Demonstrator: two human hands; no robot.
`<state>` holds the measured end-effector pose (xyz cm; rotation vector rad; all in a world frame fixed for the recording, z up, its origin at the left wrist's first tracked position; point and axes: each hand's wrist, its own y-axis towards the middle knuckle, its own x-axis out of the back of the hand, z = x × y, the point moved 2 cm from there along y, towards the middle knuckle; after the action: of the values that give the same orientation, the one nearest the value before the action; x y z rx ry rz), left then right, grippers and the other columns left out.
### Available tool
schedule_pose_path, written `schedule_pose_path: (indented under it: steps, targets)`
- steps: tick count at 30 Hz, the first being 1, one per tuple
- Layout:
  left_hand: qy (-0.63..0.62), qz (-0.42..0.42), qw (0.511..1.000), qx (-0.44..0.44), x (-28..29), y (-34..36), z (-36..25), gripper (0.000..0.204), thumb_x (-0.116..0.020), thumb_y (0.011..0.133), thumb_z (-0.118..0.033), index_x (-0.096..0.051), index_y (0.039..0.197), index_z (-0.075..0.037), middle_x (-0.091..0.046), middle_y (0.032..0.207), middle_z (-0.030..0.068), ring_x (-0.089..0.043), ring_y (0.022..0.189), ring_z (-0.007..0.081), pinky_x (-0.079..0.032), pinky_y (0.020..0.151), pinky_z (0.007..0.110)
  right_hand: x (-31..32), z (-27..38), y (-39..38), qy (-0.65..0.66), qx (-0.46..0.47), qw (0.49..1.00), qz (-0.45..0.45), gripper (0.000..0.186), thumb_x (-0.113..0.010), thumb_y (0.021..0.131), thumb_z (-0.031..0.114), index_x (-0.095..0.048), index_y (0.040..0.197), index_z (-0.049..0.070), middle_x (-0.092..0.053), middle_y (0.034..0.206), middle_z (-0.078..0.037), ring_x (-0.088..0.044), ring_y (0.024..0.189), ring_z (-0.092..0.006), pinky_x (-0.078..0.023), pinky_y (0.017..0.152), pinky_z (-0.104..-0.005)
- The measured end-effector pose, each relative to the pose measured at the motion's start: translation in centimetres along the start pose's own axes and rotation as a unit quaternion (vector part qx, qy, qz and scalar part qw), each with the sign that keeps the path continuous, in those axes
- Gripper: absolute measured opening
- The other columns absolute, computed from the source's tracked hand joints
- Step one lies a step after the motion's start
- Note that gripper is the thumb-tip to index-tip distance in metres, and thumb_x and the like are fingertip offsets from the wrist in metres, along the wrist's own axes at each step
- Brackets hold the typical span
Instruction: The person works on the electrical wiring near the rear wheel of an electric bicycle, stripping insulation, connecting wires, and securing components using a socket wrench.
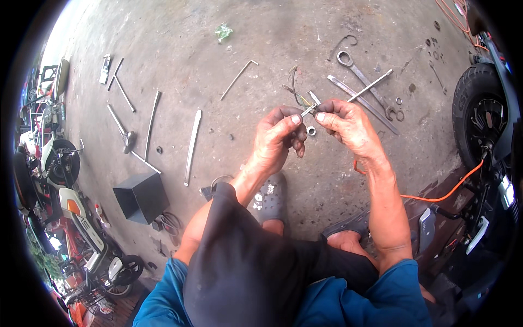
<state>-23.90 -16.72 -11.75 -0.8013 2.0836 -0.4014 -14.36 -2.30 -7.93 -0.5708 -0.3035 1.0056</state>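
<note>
Both hands are raised at the middle, fingertips nearly meeting over a small metal piece (309, 108) with thin wires (295, 87) that stick up behind it. My left hand (280, 133) pinches its lower-left part between thumb and curled fingers. My right hand (347, 131) pinches the other end, thumb and forefinger pressed on it; whether it also holds a separate small tool I cannot tell. A small metal ring (311, 131) lies on the concrete below, seen between the hands.
Wrenches (357, 73), flat bars (192, 147) and rods lie on the concrete floor (174, 38). A dark metal box (141, 196) is lower left. A two-wheeler's tyre (466, 114) with an orange cord (452, 191) stands at right; several parked two-wheelers (81, 223) line the left.
</note>
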Motion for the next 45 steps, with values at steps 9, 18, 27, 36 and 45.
schedule_pose_path:
  steps: [9, 18, 27, 36, 45]
  targets:
    - [0.092, 0.004, 0.995, -0.037, -0.4, -0.5, -1.1, 0.037, -0.068, 0.085, -0.022, -0.052, 0.105, 0.005, -0.059, 0.074, 0.0108, -0.056, 0.059, 0.015, -0.049, 0.047, 0.027, 0.5, 1.5, -0.4, -0.048, -0.029, 0.998, 0.019, 0.026, -0.064, 0.078, 0.025, -0.067, 0.087, 0.0, -0.06, 0.076, -0.001, -0.052, 0.077, -0.0105, -0.041, 0.071, -0.0272]
    - [0.173, 0.011, 0.981, -0.09, -1.5, -0.6, -2.2, 0.037, -0.07, 0.085, -0.017, -0.053, 0.11, 0.005, -0.063, 0.084, 0.0097, -0.06, 0.07, 0.0138, -0.049, 0.051, 0.025, 0.1, 1.5, -0.3, -0.096, 0.045, 0.993, -0.047, 0.03, -0.064, 0.078, 0.028, -0.068, 0.085, 0.0, -0.061, 0.07, -0.003, -0.054, 0.067, -0.0106, -0.043, 0.062, -0.0281]
    - [0.103, -0.011, 0.995, -0.014, -0.5, -2.1, 1.7, 0.032, -0.071, 0.085, -0.016, -0.057, 0.105, 0.004, -0.062, 0.081, 0.0115, -0.061, 0.064, 0.0169, -0.05, 0.051, 0.029, -0.9, -2.2, -3.1, -0.013, 0.031, 0.998, -0.046, 0.026, -0.056, 0.087, 0.012, -0.063, 0.105, -0.005, -0.057, 0.071, 0.0, -0.051, 0.065, -0.0083, -0.041, 0.058, -0.0251]
    - [0.08, 0.015, 0.996, -0.023, -0.5, -0.6, 0.7, 0.034, -0.069, 0.086, -0.021, -0.055, 0.105, 0.003, -0.061, 0.084, 0.0108, -0.058, 0.067, 0.0153, -0.05, 0.052, 0.029, -1.6, 0.7, -1.7, 0.041, 0.135, 0.989, -0.054, 0.039, -0.053, 0.088, 0.005, -0.048, 0.124, -0.008, -0.056, 0.083, -0.006, -0.052, 0.071, -0.0103, -0.042, 0.059, -0.0238]
    - [0.176, 0.078, 0.98, -0.051, -1.2, 0.0, 0.9, 0.038, -0.066, 0.089, -0.031, -0.058, 0.107, 0.001, -0.06, 0.086, 0.0045, -0.053, 0.074, 0.0115, -0.046, 0.065, 0.029, 0.1, -2.5, -0.5, 0.149, 0.024, 0.988, 0.019, 0.022, -0.067, 0.087, 0.019, -0.063, 0.099, 0.0, -0.058, 0.073, -0.001, -0.047, 0.054, -0.0068, -0.035, 0.046, -0.0216]
